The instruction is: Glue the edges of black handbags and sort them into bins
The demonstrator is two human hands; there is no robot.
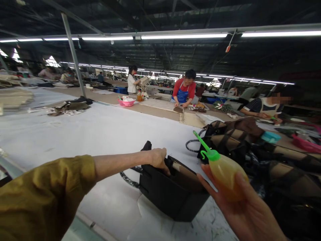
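In front of me a black handbag (pixel 173 192) stands on the white-covered table, its top open and a tan lining showing inside. My left hand (pixel 158 159) grips the bag's upper edge, with the thumb reaching over into the opening. A handle (pixel 129 180) wrapped in clear plastic sticks out at the bag's left side. My right hand (pixel 240 201) is closed around a squeeze bottle (pixel 227 172) of amber liquid. The bottle's green nozzle (pixel 202 140) tilts up and to the left, apart from the bag.
Several black-and-tan bags (pixel 283 177) are heaped at the right, a turquoise container (pixel 271 136) among them. Fabric pieces (pixel 67 106) lie on the white table (pixel 100 127) at the far left. A pink basin (pixel 126 102) stands farther back, near co-workers (pixel 184 88) at their tables.
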